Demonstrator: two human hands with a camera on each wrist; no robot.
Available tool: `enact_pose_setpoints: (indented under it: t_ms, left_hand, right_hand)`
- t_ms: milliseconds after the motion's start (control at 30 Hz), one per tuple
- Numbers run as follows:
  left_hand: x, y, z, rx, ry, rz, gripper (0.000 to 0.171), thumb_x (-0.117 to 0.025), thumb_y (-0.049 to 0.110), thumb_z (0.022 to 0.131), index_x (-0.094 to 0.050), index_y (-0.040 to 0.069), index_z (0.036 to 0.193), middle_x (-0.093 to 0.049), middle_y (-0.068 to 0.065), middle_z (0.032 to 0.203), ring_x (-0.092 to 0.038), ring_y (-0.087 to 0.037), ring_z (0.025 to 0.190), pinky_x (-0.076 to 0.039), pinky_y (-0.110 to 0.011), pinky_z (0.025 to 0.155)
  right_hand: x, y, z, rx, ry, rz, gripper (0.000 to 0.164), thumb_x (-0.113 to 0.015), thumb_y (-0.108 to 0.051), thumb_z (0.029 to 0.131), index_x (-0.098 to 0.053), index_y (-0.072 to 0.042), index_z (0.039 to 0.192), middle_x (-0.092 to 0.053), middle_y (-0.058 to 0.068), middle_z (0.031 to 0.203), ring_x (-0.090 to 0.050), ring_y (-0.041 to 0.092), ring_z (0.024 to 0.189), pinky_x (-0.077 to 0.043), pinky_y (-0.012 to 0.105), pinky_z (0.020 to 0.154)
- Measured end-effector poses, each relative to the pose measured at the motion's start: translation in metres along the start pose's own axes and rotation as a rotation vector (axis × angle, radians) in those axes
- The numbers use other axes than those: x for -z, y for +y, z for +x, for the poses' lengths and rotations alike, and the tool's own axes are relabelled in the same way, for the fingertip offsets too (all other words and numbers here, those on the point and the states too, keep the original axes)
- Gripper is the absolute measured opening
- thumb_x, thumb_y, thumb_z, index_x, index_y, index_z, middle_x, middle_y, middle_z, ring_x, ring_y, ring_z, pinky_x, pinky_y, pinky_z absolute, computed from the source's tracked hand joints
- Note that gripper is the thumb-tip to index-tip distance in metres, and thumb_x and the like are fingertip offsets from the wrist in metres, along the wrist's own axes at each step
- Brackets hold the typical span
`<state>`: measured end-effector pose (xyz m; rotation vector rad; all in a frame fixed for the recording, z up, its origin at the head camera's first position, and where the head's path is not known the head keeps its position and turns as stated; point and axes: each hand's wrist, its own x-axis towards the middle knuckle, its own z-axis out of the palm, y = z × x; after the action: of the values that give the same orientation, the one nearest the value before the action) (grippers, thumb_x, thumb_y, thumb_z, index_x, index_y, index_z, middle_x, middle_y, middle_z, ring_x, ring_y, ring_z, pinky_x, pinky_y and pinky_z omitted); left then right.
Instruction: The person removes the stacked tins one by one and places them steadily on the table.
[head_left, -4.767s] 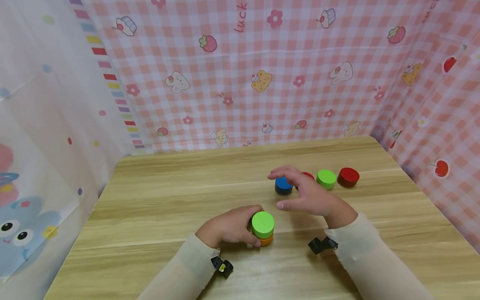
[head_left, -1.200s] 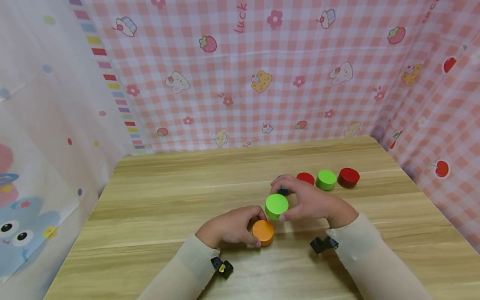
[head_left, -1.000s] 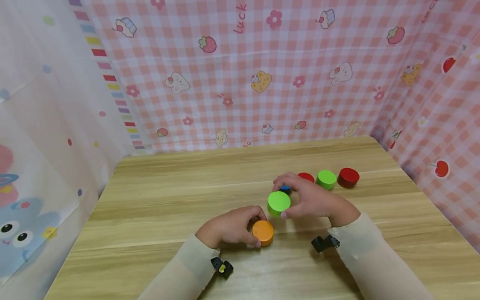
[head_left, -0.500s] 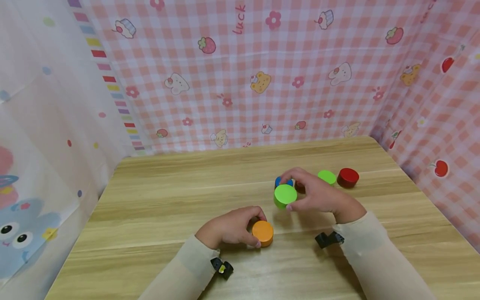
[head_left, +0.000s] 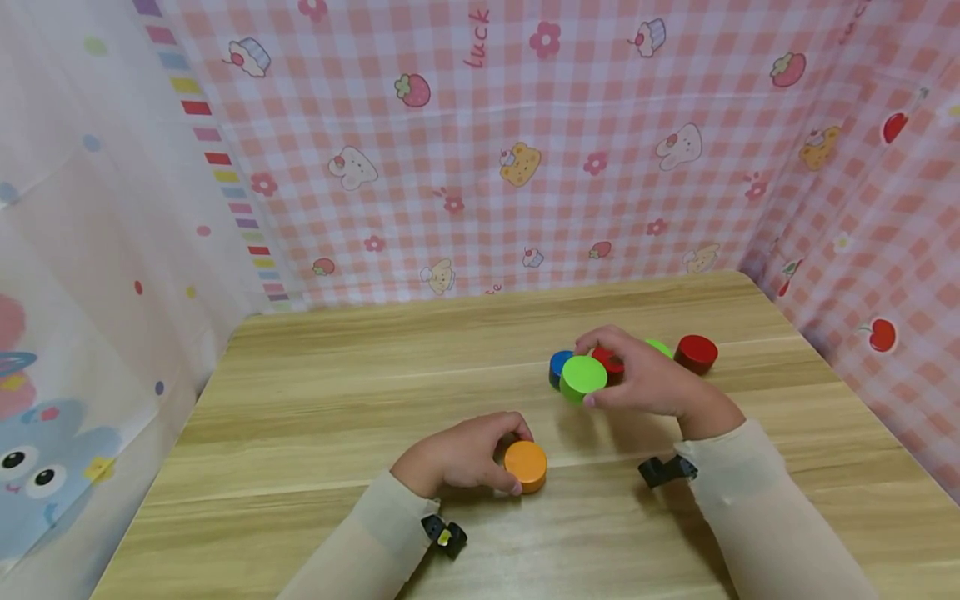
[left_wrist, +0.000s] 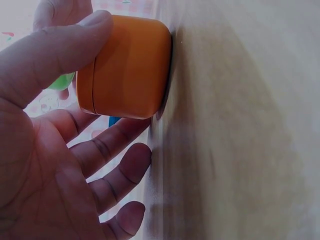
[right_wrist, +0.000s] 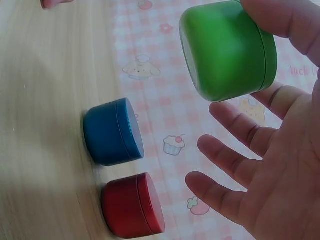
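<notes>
My left hand (head_left: 465, 454) grips a small orange lidded tin (head_left: 526, 465) that stands on the wooden table. In the left wrist view, the thumb lies against this orange tin (left_wrist: 127, 67) while the lower fingers stay off it. Above the table, my right hand (head_left: 656, 377) holds a bright green tin (head_left: 583, 377) between thumb and fingers. The right wrist view shows the green tin (right_wrist: 227, 50) clear of the surface. Just behind it are a blue tin (head_left: 558, 367) and a red tin (head_left: 611, 365), both partly hidden in the head view.
A second green tin (head_left: 660, 347) peeks out behind my right hand. Beyond it, a darker red tin (head_left: 696, 354) stands at the right end of the row. A pink checked cloth (head_left: 450, 150) hangs behind the wooden table (head_left: 337, 400).
The green tin sat on the orange one at first. My right hand has taken it off and carried it right and back, toward the row. My left hand has stayed in place.
</notes>
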<state>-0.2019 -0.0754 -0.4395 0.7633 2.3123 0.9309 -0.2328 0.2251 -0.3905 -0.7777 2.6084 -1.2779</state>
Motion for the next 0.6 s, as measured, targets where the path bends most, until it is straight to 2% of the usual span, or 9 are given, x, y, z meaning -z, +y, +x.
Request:
enact_pose_setpoints:
  t_ms: [300, 467, 600]
  left_hand:
    - [-0.001, 0.001, 0.000, -0.002, 0.001, 0.007, 0.046, -0.093, 0.023, 0.080, -0.062, 0.029, 0.113, -0.063, 0.014, 0.114, -0.056, -0.012, 0.109, -0.043, -0.038, 0.108]
    - [-0.001, 0.001, 0.000, 0.004, 0.001, -0.002, 0.046, -0.093, 0.022, 0.080, -0.062, 0.029, 0.113, -0.063, 0.014, 0.114, -0.056, -0.012, 0.110, -0.042, -0.039, 0.110]
    - [-0.001, 0.001, 0.000, 0.005, -0.001, 0.003, 0.046, -0.093, 0.022, 0.080, -0.062, 0.029, 0.113, -0.063, 0.014, 0.115, -0.056, -0.013, 0.110, -0.042, -0.039, 0.110]
  right_hand:
    - [0.009, 0.005, -0.002, -0.049, 0.033, 0.032, 0.049, -0.087, -0.016, 0.084, -0.062, -0.012, 0.126, -0.055, 0.013, 0.144, -0.049, 0.035, 0.129, -0.048, 0.059, 0.103]
    - [0.013, 0.007, -0.003, -0.058, 0.051, 0.034, 0.050, -0.086, -0.015, 0.085, -0.061, -0.010, 0.128, -0.054, 0.014, 0.147, -0.047, 0.039, 0.136, -0.048, 0.063, 0.105]
    - [0.015, 0.013, -0.003, -0.044, 0.066, 0.050, 0.049, -0.085, -0.012, 0.085, -0.061, -0.007, 0.127, -0.054, 0.016, 0.145, -0.044, 0.043, 0.141, -0.043, 0.068, 0.110]
